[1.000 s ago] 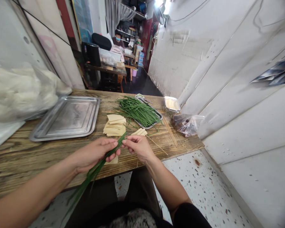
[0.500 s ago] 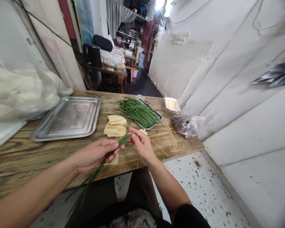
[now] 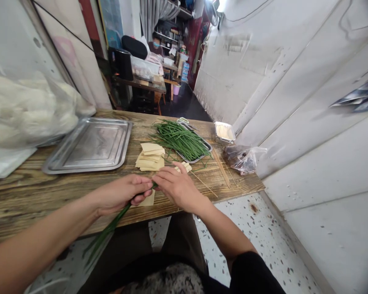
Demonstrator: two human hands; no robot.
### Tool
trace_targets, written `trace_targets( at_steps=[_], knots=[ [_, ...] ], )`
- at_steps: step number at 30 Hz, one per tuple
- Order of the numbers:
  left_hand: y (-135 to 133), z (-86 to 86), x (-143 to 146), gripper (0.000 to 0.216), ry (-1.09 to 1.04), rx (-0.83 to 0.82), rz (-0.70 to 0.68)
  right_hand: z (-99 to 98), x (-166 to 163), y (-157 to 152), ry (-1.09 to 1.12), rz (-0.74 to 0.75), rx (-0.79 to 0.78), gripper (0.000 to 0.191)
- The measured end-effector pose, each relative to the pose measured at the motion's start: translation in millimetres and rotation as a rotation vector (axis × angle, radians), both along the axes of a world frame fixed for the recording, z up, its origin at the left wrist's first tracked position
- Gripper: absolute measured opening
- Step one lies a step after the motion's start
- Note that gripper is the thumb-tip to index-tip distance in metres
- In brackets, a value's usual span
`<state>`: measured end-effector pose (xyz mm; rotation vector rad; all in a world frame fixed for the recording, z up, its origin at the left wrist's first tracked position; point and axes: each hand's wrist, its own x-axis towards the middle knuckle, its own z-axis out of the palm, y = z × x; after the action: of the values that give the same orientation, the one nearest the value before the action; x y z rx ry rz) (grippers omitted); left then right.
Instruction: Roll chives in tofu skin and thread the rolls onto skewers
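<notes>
My left hand [image 3: 122, 192] is closed round a thin bunch of chives [image 3: 106, 232], whose long ends hang past the table's front edge. At the bunch's other end, my right hand [image 3: 180, 187] has its fingers bent over the tips, close against the left fingers. Under the hands lies a pale yellow tofu-skin sheet [image 3: 149, 199], partly covered. Just beyond is a stack of cut tofu-skin pieces [image 3: 150, 157]. Small pale rolls [image 3: 185, 167] on a skewer sit behind my right hand, partly hidden. More chives [image 3: 184, 141] are heaped on a small metal tray [image 3: 209, 146].
An upturned or shallow metal tray [image 3: 88, 143] lies left, beside a large plastic bag of pale contents [image 3: 27, 110]. Wooden skewers [image 3: 221, 168], a foil container [image 3: 225, 132] and a dark-filled plastic bag [image 3: 241, 158] are right. Green-handled scissors [image 3: 183, 121] lie behind the chives. A person sits far back.
My right hand has moved down and left and turned over, its fingers now covering the chive tips. The left hand keeps its hold, and the view has tilted slightly.
</notes>
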<state>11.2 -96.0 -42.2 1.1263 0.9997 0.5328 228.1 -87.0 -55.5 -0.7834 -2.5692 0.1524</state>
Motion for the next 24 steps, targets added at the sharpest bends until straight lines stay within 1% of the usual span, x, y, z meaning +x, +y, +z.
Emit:
trace_targets(
  at_steps=[2, 4, 7, 11, 14, 17, 20, 22, 24],
  knots=[
    [0.4, -1.6, -2.1, 0.058, 0.044, 0.018, -0.023, 2.1, -2.1, 0.8, -0.132, 0.008, 0.094, 0.027],
    [0.8, -3.2, -5.1, 0.06, 0.084, 0.04, -0.043, 1.4, -2.8, 4.4, -0.217, 0.024, 0.156, 0.028],
    [2.4, -6.0, -11.1, 0.061, 0.131, 0.081, -0.047, 1.8, 0.4, 12.0, -0.266, 0.015, 0.161, 0.027],
    [6.3, -11.0, -15.6, 0.059, 0.247, 0.167, -0.041, 11.5, 0.3, 13.9, -0.293, -0.062, 0.101, 0.022],
    [9.2, -14.3, -13.3, 0.056, 0.348, 0.256, -0.059, 21.0, -11.8, 7.3, -0.337, -0.092, 0.08, 0.019],
    [10.8, -16.1, -9.5, 0.05, 0.413, 0.347, -0.074, 26.5, -29.9, 1.4, -0.43, -0.062, 0.031, 0.021],
    [11.6, -15.3, -8.3, 0.047, 0.449, 0.399, -0.08, 27.5, -43.4, 2.8, -0.502, -0.029, -0.044, 0.02],
    [13.3, -12.2, -10.0, 0.048, 0.457, 0.397, -0.079, 27.3, -45.2, 9.6, -0.488, -0.061, -0.093, 0.018],
    [16.5, -6.9, -13.8, 0.051, 0.454, 0.387, -0.075, 26.7, -40.8, 20.7, -0.395, -0.084, -0.19, 0.016]
  ],
)
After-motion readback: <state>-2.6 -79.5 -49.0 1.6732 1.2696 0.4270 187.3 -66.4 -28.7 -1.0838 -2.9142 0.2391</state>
